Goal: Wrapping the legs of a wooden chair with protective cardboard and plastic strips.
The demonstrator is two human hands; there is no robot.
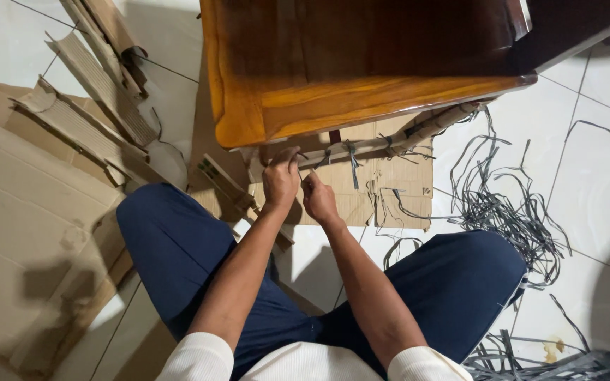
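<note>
A: Where's the strap?
B: I see the grey strap [303, 161] just under the wooden table [361, 70] edge, over cardboard [383, 187]. Left hand [281, 180] pinches it, narrow.
A: Right?
B: Right hand [318, 198] curled beside it (can't tell if holding).

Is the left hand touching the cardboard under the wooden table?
Touching. The head view shows the left hand with its fingers curled onto the edge of the cardboard strip just below the wooden table.
</note>
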